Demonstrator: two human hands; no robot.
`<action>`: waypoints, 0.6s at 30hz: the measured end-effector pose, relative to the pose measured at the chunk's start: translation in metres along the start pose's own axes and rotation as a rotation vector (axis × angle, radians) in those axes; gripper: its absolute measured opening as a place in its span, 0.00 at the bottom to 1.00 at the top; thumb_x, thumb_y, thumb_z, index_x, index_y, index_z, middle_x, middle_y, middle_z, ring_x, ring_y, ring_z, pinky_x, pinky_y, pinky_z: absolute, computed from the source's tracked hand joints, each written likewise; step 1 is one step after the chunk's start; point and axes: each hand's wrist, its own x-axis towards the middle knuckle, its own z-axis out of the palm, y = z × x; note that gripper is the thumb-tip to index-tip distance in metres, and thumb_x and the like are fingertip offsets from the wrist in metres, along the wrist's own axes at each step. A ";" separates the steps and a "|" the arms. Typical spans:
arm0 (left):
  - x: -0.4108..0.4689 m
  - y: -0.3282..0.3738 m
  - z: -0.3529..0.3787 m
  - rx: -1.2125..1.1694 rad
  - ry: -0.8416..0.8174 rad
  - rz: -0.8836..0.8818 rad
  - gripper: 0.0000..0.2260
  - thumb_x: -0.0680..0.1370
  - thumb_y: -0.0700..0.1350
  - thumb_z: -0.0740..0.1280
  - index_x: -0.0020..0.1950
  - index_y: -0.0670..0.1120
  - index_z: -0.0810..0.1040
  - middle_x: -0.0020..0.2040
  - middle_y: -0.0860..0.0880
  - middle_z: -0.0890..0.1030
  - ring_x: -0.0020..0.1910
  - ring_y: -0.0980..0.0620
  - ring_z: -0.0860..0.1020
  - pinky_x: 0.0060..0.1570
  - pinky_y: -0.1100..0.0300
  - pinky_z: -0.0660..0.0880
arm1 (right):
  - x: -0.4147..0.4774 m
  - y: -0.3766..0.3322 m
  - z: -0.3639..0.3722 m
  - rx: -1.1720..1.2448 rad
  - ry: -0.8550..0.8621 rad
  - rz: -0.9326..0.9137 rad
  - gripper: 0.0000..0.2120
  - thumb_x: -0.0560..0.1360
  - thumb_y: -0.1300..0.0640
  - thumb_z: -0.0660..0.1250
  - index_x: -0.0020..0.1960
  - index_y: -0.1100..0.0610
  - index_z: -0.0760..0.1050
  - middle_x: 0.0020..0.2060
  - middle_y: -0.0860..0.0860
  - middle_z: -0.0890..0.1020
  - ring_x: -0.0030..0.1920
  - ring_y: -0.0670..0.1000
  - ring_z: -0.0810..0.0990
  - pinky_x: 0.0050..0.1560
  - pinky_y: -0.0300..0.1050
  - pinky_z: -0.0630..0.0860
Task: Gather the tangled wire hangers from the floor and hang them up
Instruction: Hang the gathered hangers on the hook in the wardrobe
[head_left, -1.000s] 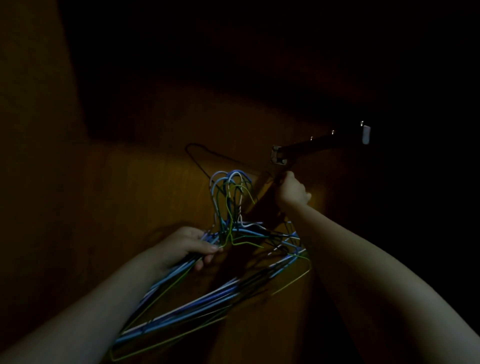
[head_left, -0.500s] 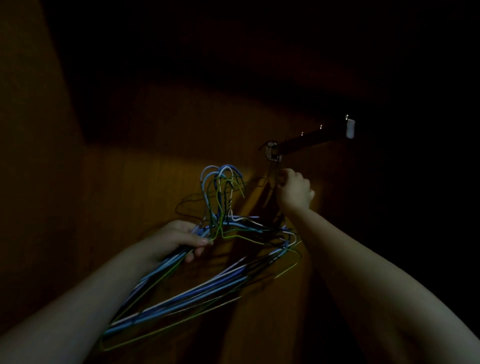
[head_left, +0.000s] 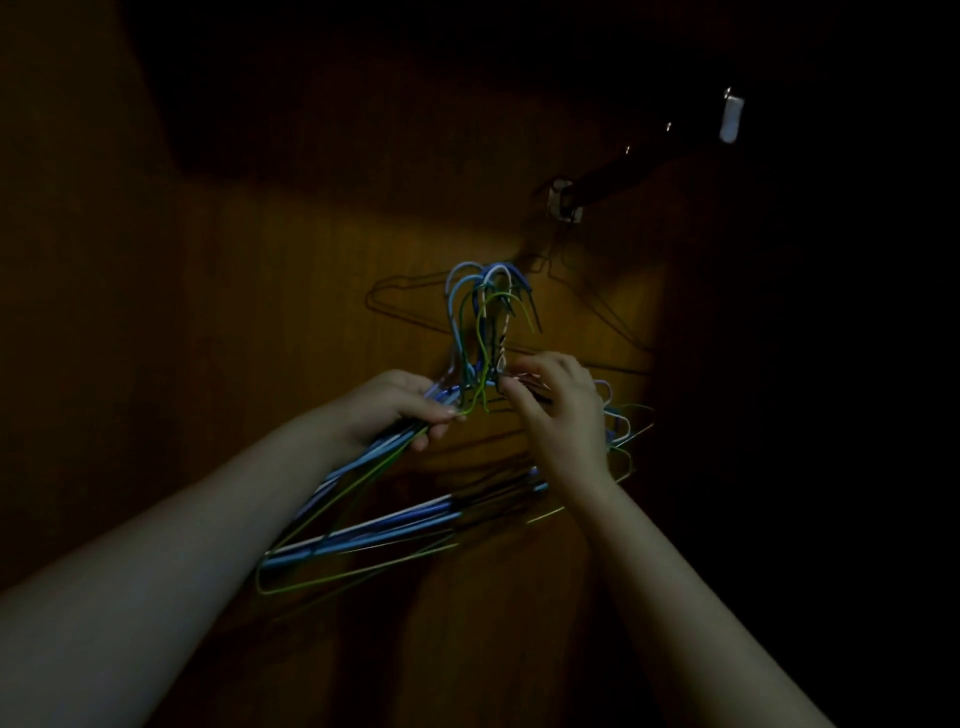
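Observation:
A bundle of blue, white and green wire hangers (head_left: 395, 525) is held in front of a dim wooden wall, with the hooks (head_left: 483, 296) pointing up. My left hand (head_left: 400, 410) grips the bundle by its left shoulder, just below the necks. My right hand (head_left: 556, 410) pinches wires at the base of the hooks. Up to the right, a dark rail (head_left: 623, 166) juts out of the wall. A thin dark hanger (head_left: 587, 301) hangs below the rail's bracket, faint against the wood.
The wooden wall (head_left: 260, 338) fills the view, lit only in a patch around the hangers. A small white tag (head_left: 731, 120) marks the rail's near end. Everything to the right of the rail and above it is black.
My right hand has dropped from just under the rail's bracket to the necks of the bundle. The view has shifted so the rail sits higher and further right.

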 end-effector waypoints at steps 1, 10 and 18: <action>0.000 -0.002 0.003 -0.004 0.001 -0.005 0.06 0.75 0.31 0.62 0.39 0.36 0.75 0.22 0.49 0.74 0.17 0.58 0.70 0.18 0.69 0.65 | -0.004 -0.002 -0.002 0.009 0.000 -0.040 0.14 0.73 0.44 0.65 0.50 0.52 0.80 0.49 0.46 0.77 0.53 0.51 0.76 0.54 0.60 0.73; -0.001 -0.002 0.025 0.005 0.004 0.004 0.08 0.76 0.32 0.60 0.39 0.38 0.74 0.22 0.50 0.74 0.18 0.58 0.70 0.20 0.69 0.66 | -0.019 -0.005 -0.010 -0.123 -0.042 0.012 0.14 0.70 0.43 0.70 0.47 0.53 0.80 0.47 0.48 0.80 0.52 0.51 0.75 0.56 0.51 0.67; -0.002 -0.006 0.041 -0.006 0.018 -0.013 0.07 0.77 0.36 0.62 0.39 0.41 0.74 0.23 0.52 0.75 0.18 0.59 0.71 0.20 0.70 0.67 | -0.028 -0.007 -0.015 -0.063 0.002 0.116 0.09 0.71 0.49 0.72 0.45 0.55 0.80 0.43 0.47 0.76 0.48 0.50 0.75 0.51 0.52 0.72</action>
